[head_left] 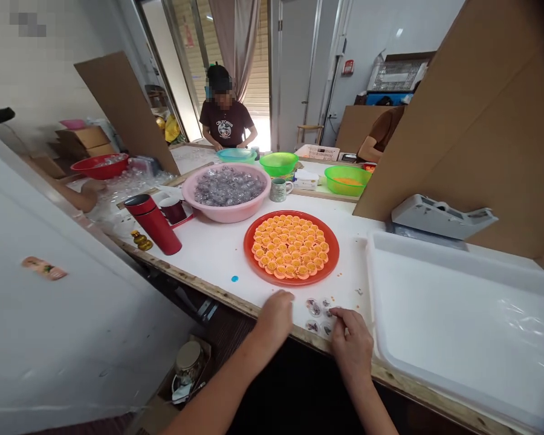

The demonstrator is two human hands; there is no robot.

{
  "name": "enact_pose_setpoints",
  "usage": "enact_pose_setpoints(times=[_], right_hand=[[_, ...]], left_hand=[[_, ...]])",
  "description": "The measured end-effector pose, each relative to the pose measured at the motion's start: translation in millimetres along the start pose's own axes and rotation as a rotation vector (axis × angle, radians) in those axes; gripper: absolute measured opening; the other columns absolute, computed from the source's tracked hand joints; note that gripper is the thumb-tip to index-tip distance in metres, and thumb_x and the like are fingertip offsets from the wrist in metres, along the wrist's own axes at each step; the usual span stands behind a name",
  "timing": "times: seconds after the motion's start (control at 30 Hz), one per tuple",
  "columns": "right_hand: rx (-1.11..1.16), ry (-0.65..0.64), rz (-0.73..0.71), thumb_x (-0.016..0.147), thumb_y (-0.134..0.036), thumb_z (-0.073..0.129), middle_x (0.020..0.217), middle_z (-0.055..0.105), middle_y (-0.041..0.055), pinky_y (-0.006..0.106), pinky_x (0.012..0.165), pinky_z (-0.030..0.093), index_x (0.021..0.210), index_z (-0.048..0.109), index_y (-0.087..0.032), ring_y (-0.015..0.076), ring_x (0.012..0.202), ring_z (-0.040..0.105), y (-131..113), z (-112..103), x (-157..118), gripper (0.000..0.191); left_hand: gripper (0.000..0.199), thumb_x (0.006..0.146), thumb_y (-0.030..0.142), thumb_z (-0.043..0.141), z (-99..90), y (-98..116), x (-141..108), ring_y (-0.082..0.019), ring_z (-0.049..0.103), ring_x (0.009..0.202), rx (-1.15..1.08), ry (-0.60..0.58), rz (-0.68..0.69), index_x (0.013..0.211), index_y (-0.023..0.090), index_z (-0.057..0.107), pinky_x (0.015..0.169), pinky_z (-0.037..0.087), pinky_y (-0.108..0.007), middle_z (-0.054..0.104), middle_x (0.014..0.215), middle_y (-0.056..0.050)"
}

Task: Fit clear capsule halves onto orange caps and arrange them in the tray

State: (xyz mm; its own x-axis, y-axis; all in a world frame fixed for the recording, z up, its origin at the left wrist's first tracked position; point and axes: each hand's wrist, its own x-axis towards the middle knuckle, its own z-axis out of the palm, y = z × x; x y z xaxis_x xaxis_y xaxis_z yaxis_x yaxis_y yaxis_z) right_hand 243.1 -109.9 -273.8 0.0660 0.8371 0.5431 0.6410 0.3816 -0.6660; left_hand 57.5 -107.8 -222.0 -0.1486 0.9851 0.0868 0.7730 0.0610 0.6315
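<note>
Along the near edge of the tabletop [208,260], my left hand [275,317] is curled, its grip hidden from me; my right hand [352,341] meets the discs [313,307] with its fingertips, pinching or not I can't tell. The bin [375,290] walls my right. A strip parts discs from red tray [249,260]; beyond sits the basin [226,214].

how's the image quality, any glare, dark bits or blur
Head view: bright streaks show on the right of the white tray; head view: the opening behind the co-worker is washed out, while the area below the table is nearly black; head view: the clear discs by the right hand lack fine detail.
</note>
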Motion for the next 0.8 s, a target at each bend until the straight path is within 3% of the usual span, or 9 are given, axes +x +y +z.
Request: enact_pose_setpoints(times=[0.1,0.2,0.47,0.6,0.8], right_hand=[[0.028,0.014,0.011,0.088,-0.015,0.041,0.086,0.065,0.0085,0.04,0.082,0.049,0.088,0.065,-0.018,0.0238,0.087,0.06,-2,0,0,0.024],[0.028,0.027,0.023,0.088,-0.014,0.041,0.084,0.064,0.0078,0.039,0.079,0.051,0.087,0.065,-0.019,0.0227,0.085,0.061,-4,1,2,0.025],[0.041,0.01,0.046,0.087,-0.01,0.04,0.082,0.064,0.0061,0.035,0.076,0.052,0.087,0.065,-0.02,0.0206,0.082,0.061,-7,-1,2,0.027],[0.065,-0.02,0.054,0.088,-0.012,0.04,0.083,0.064,0.0061,0.035,0.077,0.052,0.086,0.065,-0.019,0.0208,0.083,0.062,-5,-2,1,0.026],[0.057,-0.074,0.12,0.089,-0.016,0.042,0.087,0.065,0.006,0.037,0.081,0.051,0.088,0.065,-0.021,0.0225,0.089,0.062,0,-1,-2,0.024]], left_hand=[[0.018,0.079,0.006,0.053,-18.0,-24,15,-0.021,0.062,0.088,0.066,0.028,-0.1,0.079,0.016,0.067,0.083,0.047,-0.033,0.067,0.087,-0.007],[0.007,0.076,0.016,0.062,-20.9,-34,28,-0.022,0.063,0.083,0.107,0.031,-0.178,0.081,0.017,0.067,0.072,0.046,-0.03,0.067,0.086,-0.006],[0.016,0.077,0.013,0.057,-11.6,-30,28,-0.021,0.061,0.07,0.063,0.069,-0.18,0.062,0.019,0.059,0.061,0.04,-0.029,0.066,0.072,-0.004],[0.012,0.074,0.015,0.06,-19.1,-28,29,-0.018,0.063,0.067,-0.079,0.106,-0.139,0.063,0.019,0.064,0.064,0.046,-0.028,0.068,0.068,0.0],[0.013,0.075,0.027,0.059,-40.0,-35,55,-0.02,0.067,0.081,-0.227,0.285,-0.181,0.076,0.019,0.07,0.075,0.052,-0.031,0.073,0.085,-0.003]])
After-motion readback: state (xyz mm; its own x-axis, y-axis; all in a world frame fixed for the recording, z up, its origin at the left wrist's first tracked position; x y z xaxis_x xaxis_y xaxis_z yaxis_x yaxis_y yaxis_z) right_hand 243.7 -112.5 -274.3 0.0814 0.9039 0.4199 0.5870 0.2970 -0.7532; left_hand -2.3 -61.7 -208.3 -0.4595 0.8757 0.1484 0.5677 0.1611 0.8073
